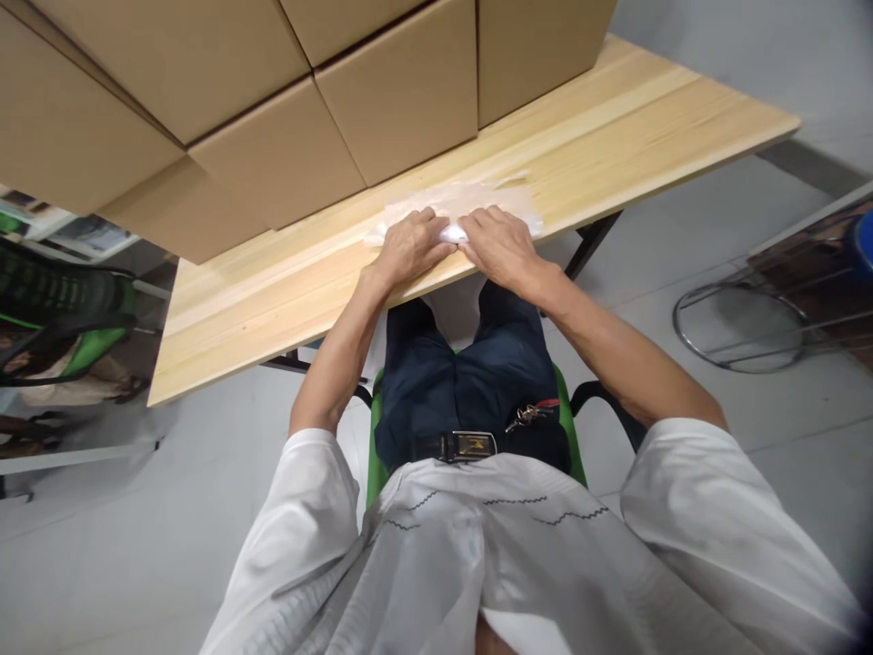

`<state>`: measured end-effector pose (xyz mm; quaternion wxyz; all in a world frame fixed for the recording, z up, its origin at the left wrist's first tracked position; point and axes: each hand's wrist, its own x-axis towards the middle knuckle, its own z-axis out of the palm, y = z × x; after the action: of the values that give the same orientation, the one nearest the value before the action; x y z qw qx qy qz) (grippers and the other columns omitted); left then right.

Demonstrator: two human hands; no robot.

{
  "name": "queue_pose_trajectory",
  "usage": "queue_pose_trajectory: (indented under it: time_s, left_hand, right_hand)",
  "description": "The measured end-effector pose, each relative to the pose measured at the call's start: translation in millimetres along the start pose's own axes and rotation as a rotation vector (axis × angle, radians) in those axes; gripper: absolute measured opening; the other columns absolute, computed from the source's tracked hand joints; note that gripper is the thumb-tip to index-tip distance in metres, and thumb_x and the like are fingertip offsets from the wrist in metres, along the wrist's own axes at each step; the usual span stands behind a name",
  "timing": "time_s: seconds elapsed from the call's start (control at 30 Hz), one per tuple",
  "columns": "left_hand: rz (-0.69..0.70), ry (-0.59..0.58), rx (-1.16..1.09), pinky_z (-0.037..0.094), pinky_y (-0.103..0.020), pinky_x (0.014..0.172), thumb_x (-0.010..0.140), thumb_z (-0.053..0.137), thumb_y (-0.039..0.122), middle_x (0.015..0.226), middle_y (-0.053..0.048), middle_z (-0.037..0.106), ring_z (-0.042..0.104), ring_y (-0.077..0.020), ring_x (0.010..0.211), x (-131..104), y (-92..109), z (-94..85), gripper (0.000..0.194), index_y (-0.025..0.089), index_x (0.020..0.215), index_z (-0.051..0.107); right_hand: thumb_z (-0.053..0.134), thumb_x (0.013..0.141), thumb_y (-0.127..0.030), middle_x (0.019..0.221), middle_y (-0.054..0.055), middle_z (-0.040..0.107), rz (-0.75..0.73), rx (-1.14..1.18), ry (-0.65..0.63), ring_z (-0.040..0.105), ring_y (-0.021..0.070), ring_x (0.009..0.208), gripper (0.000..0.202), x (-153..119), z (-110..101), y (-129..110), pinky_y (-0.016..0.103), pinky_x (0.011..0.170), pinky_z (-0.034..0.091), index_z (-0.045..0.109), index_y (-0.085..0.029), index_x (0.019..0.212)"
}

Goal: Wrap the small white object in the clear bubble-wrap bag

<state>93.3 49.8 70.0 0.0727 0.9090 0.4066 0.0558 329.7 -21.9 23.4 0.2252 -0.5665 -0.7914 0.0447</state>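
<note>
A thin, translucent whitish plastic sheet (470, 195) lies crinkled near the front edge of the wooden table, spreading out beyond my fingers. A brighter white part (451, 234) of it, bunched or folded, shows between my two hands; whether something is inside cannot be made out. My left hand (412, 244) presses on the left portion, fingers curled and closed over it, thumb pointing inward. On the right portion my right hand (499, 242) is likewise closed, its fingers bent over the plastic. The thumbs are close together at the table edge, and both palms hide part of the sheet.
Large cardboard boxes (273, 155) are stacked along the back of the wooden table (655, 118). A green and black chair (75, 300) and a seated person's leg are at far left. A round metal stool frame (740, 364) stands on the floor at right.
</note>
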Motion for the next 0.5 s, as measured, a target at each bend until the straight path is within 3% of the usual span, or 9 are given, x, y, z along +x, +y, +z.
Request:
queue_pose_trajectory:
  time_s: [0.13, 0.23, 0.3, 0.5]
  left_hand:
    - [-0.011, 0.019, 0.018, 0.056, -0.058, 0.129, 0.123, 0.074, 0.051, 0.164, -0.023, 0.080, 0.073, -0.0486, 0.158, -3, 5, 0.8, 0.057, 0.027, 0.174, 0.077]
    - [-0.002, 0.030, 0.017, 0.056, -0.058, 0.130, 0.123, 0.073, 0.048, 0.168, -0.023, 0.079, 0.072, -0.0485, 0.160, -9, 8, 2.1, 0.065, 0.026, 0.185, 0.068]
    - [0.005, 0.041, 0.019, 0.056, -0.058, 0.129, 0.125, 0.070, 0.046, 0.164, -0.022, 0.081, 0.073, -0.0472, 0.158, -11, 11, 3.2, 0.061, 0.027, 0.183, 0.069]
    - [0.027, 0.078, -0.003, 0.058, -0.055, 0.120, 0.127, 0.066, 0.048, 0.153, -0.019, 0.083, 0.077, -0.0438, 0.147, -11, 14, 3.5, 0.039, 0.031, 0.160, 0.081]
  right_hand:
    - [0.061, 0.127, -0.071, 0.161, 0.024, 0.082, -0.017, -0.012, -0.008, 0.065, 0.0535, 0.154, 0.067, -1, -1, 3, 0.069, 0.125, 0.058, 0.073, -0.027, 0.177]
    - [0.056, 0.131, -0.062, 0.162, 0.026, 0.082, -0.016, -0.044, -0.016, 0.067, 0.0517, 0.152, 0.060, -1, -2, 5, 0.065, 0.123, 0.059, 0.077, -0.022, 0.171]
    - [0.052, 0.132, -0.057, 0.157, 0.028, 0.084, -0.021, -0.051, -0.007, 0.069, 0.0508, 0.149, 0.057, 0, -4, 6, 0.064, 0.120, 0.060, 0.079, -0.020, 0.167]
    - [0.059, 0.130, -0.066, 0.139, 0.022, 0.090, -0.047, -0.018, -0.065, 0.073, 0.0480, 0.140, 0.055, 11, -20, 17, 0.056, 0.111, 0.059, 0.085, -0.024, 0.156]
